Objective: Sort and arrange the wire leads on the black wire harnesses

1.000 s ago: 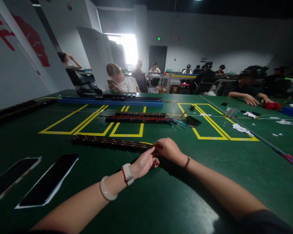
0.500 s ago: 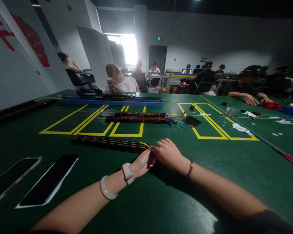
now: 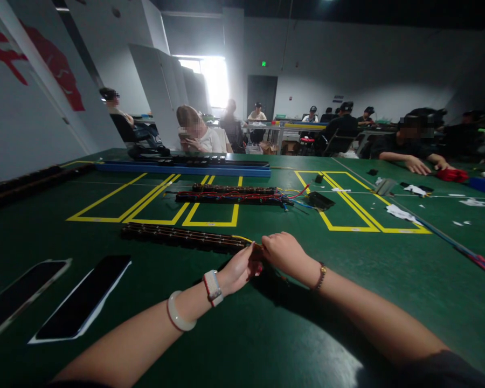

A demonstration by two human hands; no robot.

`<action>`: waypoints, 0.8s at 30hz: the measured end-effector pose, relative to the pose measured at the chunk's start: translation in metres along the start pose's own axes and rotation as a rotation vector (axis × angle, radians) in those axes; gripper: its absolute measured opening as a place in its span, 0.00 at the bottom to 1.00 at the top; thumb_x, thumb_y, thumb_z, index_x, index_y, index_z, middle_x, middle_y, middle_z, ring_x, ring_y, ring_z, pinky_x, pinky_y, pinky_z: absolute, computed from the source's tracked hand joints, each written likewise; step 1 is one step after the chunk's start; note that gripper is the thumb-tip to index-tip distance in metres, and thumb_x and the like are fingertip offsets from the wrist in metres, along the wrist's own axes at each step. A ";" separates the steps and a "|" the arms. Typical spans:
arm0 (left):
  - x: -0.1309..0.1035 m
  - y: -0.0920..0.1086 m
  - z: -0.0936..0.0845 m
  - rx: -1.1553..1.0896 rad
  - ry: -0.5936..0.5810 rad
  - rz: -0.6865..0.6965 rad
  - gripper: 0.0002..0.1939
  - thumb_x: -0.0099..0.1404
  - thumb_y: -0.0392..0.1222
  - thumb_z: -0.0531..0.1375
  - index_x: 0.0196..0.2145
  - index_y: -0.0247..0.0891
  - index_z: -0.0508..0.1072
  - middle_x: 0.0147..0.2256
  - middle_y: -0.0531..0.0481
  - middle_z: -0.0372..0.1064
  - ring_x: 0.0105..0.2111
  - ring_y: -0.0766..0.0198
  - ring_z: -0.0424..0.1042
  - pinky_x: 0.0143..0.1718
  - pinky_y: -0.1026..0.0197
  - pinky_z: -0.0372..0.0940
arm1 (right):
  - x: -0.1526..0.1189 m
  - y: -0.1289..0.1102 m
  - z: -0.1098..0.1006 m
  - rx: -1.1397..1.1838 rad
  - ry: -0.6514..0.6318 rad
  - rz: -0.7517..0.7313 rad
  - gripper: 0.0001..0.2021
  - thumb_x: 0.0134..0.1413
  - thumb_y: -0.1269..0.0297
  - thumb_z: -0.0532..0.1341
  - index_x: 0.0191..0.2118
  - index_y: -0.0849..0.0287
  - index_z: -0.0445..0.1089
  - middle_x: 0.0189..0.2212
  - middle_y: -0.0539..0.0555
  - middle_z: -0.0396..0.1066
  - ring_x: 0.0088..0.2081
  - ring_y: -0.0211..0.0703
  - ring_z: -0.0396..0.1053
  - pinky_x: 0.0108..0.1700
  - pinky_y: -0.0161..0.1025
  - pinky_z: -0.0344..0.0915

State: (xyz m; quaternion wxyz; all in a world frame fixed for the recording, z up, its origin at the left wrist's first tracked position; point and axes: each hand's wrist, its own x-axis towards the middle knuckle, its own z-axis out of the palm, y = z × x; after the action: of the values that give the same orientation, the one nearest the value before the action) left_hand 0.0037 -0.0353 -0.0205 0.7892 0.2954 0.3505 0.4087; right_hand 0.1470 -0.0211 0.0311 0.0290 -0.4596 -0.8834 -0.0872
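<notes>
In the head view, a green tabletop [image 3: 210,345] marked with yellow tape rectangles [image 3: 210,224] fills the foreground; people sit at workbenches beyond, near a bright window [image 3: 215,81]. The near wired strip [image 3: 186,236] is long and black, with thin lines along its top and a yellow wire [image 3: 242,238] at its right end. There the left hand [image 3: 239,268] and right hand [image 3: 285,256] meet, fingers bent together; what they grasp, I cannot tell.

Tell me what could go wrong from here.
The yellow wire might get pulled, since it reaches the fingertips of the left hand. The black strip could shift if tugged, as no clamp shows. The right hand might snag the loose wires if it reaches forward.
</notes>
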 end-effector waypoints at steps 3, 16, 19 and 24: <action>-0.001 0.000 0.002 0.037 -0.021 0.010 0.09 0.69 0.37 0.49 0.34 0.33 0.66 0.27 0.50 0.67 0.22 0.71 0.65 0.24 0.66 0.58 | 0.005 0.010 0.003 -0.028 0.061 -0.017 0.06 0.57 0.70 0.58 0.38 0.60 0.71 0.30 0.57 0.71 0.32 0.44 0.68 0.33 0.38 0.54; -0.006 0.002 0.007 0.146 -0.045 -0.025 0.08 0.69 0.40 0.48 0.36 0.33 0.63 0.28 0.46 0.69 0.19 0.72 0.65 0.21 0.68 0.57 | 0.018 0.040 0.057 -0.052 0.107 -0.170 0.16 0.61 0.66 0.56 0.55 0.52 0.66 0.36 0.56 0.68 0.38 0.44 0.62 0.40 0.38 0.53; -0.009 0.009 0.009 0.198 -0.020 -0.039 0.10 0.69 0.41 0.48 0.35 0.32 0.64 0.27 0.47 0.68 0.19 0.72 0.64 0.20 0.69 0.56 | 0.018 0.041 0.058 -0.034 0.127 -0.172 0.17 0.61 0.66 0.56 0.55 0.52 0.66 0.36 0.56 0.68 0.37 0.44 0.62 0.40 0.38 0.54; -0.011 0.025 0.007 0.515 0.014 -0.081 0.13 0.67 0.46 0.47 0.31 0.36 0.62 0.21 0.51 0.67 0.13 0.73 0.58 0.15 0.69 0.49 | 0.018 0.041 0.061 -0.018 0.155 -0.165 0.16 0.61 0.66 0.56 0.54 0.53 0.67 0.35 0.55 0.68 0.36 0.43 0.61 0.40 0.38 0.54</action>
State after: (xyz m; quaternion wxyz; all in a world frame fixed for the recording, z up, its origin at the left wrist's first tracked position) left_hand -0.0062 -0.0341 0.0060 0.7013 0.4693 0.4601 0.2762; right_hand 0.1715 0.0277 -0.0211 0.0859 -0.3773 -0.9125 -0.1324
